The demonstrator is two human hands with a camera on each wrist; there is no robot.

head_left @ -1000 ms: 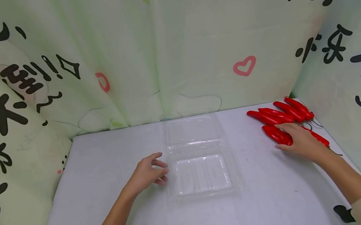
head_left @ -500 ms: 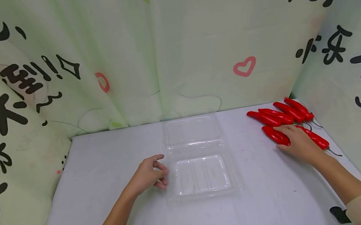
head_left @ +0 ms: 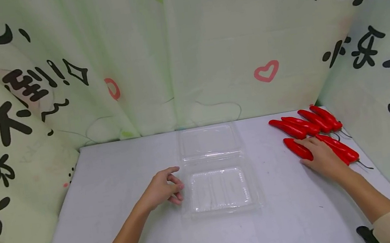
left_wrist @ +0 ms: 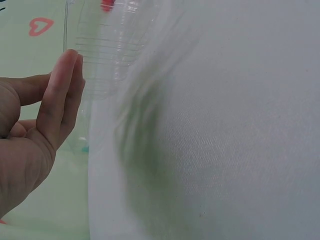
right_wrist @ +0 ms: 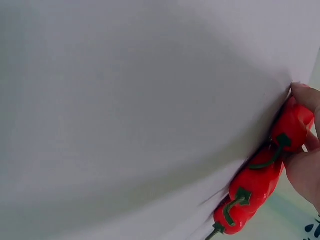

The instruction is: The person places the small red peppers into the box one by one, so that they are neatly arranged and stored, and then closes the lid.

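Note:
Toward the table's right side, my right hand point(head_left: 322, 159) grips a red chili pepper point(head_left: 298, 149), thumb on the near side and fingers over the far side. In the right wrist view this pepper point(right_wrist: 292, 127) shows its green stem between the fingers. More red peppers point(right_wrist: 257, 180) lie right beside it. My left hand point(head_left: 161, 189) holds nothing; its fingers are loosely bent at the left edge of a clear plastic clamshell box point(head_left: 219, 189). The box lies open, its lid point(head_left: 209, 141) folded back. In the left wrist view the left hand point(left_wrist: 47, 112) overlaps the clear plastic.
Several red peppers point(head_left: 314, 121) lie in a slanted row at the back right corner, and others point(head_left: 340, 148) lie just right of my right hand. A white cloth covers the table point(head_left: 289, 220). Printed curtains point(head_left: 215, 51) stand behind it and on both sides.
My right hand has shifted slightly toward me with the gripped pepper, uncovering more of the peppers to its right. The left hand stays by the box.

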